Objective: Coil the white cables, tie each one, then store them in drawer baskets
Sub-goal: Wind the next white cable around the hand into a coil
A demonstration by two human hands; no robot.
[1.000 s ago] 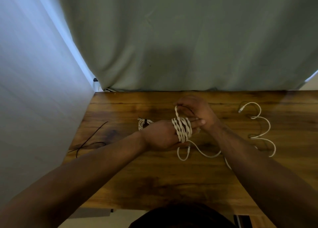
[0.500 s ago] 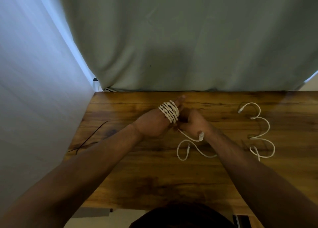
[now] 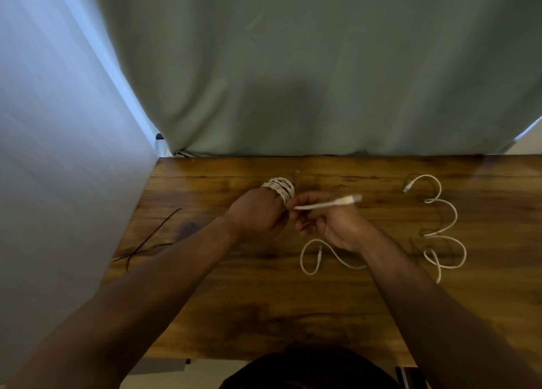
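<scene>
We have bare bench (image 3: 264, 315) across the near half. A curtain (image 3: 322, 80) hangs down to the far edge and a pale wall (image 3: 58, 154) closes the left. At the left lie black ties (image 3: 152, 235), a loose cable (image 3: 455, 214) snakes along the right, and a cable loop (image 3: 301, 258) sits mid-bench. The far right corner is open too.

1. The left forearm (image 3: 164, 265) and the right forearm (image 3: 410, 277) come in bare from the lower corners and converge over the worktop (image 3: 264, 300).
2. The left grip (image 3: 258, 212) shows its back, and its fingers (image 3: 297, 173) point away, straight through turns of the white cable (image 3: 278, 187) wound round them. One fingertip shows beyond the turns.
3. The right grip (image 3: 331, 221) sits just beside the left, fingers curled, pinching the cable's loose end near the left knuckles.
4. Its wrist bends inward toward the left.
</scene>
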